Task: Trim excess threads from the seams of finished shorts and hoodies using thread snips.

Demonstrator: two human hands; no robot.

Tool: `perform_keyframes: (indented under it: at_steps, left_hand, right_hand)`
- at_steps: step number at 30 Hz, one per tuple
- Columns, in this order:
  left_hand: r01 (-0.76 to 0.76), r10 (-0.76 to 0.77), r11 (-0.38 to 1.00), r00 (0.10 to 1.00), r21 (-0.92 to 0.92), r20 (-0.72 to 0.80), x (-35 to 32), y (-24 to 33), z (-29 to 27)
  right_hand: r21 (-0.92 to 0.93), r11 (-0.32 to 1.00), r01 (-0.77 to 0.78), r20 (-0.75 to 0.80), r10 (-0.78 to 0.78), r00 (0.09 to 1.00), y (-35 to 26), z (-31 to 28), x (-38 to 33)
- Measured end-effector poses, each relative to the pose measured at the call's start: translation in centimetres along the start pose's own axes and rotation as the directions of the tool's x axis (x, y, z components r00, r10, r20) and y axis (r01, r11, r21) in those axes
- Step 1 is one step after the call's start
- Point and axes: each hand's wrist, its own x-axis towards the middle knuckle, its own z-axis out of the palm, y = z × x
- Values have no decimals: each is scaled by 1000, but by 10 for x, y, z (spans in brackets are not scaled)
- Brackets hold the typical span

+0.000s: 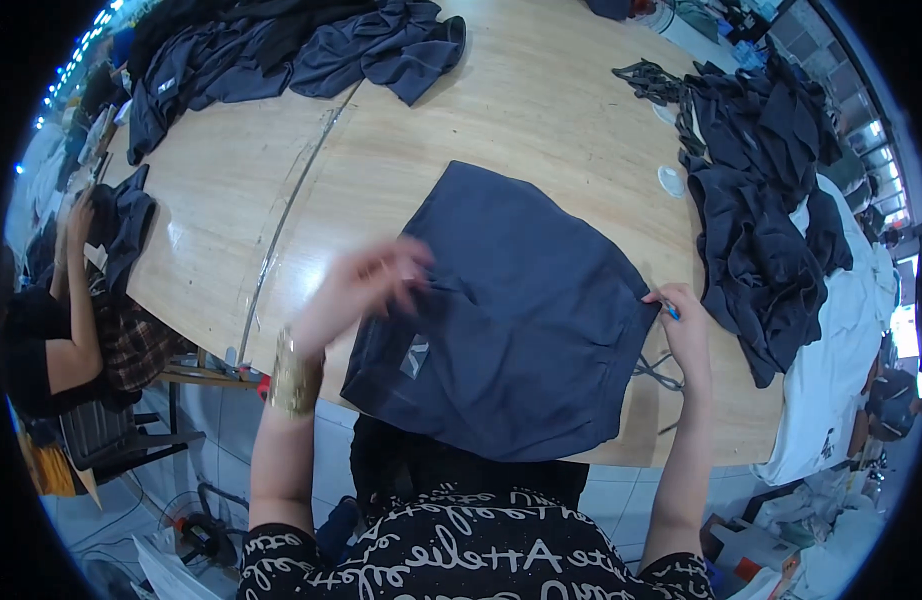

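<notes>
A pair of dark navy shorts [521, 310] lies spread on the wooden table in front of me, its gathered waistband to the right. A small light patch or print [414, 356] shows near the left leg's hem. My right hand [678, 315] pinches the waistband's far right corner. A small blue object [672, 311] shows at those fingers, too small to name. My left hand [373, 282] hovers over the shorts' left side, smeared by motion, so its grip is unclear. A dark drawstring [660, 372] trails onto the table beneath the waistband.
Dark garments are heaped on the table [541, 120] at the far left [301, 55] and along the right [766, 220], beside white fabric [806, 400]. Dark cords [649, 80] lie at the far right. On the left, another person's arm [79, 280] works on a dark garment.
</notes>
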Motion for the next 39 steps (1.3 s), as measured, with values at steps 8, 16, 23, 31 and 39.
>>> perform_keyframes:
  at_steps: [8,16,23,31,39]
  left_hand:
    - [-96,310,594,943,798,-118,59,-52,-13]
    - [-17,513,623,764,782,-392,46,-35,9]
    - [123,78,807,947,577,-312,34,-41,7]
    - [46,142,764,961,643,-238,38,-64,14]
    - [169,81,916,811,364,-580,-59,-70,-105]
  right_hand:
    - [26,988,-151,-232,153,961,-37,-12,-18]
    - [253,966,59,-44,-49,998,-102,23,-19]
    - [316,943,99,57,-123,991,-117,54,-27]
    - [287,947,143,37,-160,986,-136,59,-20]
    - [240,968,71,3,-74,997,-106,37,-24]
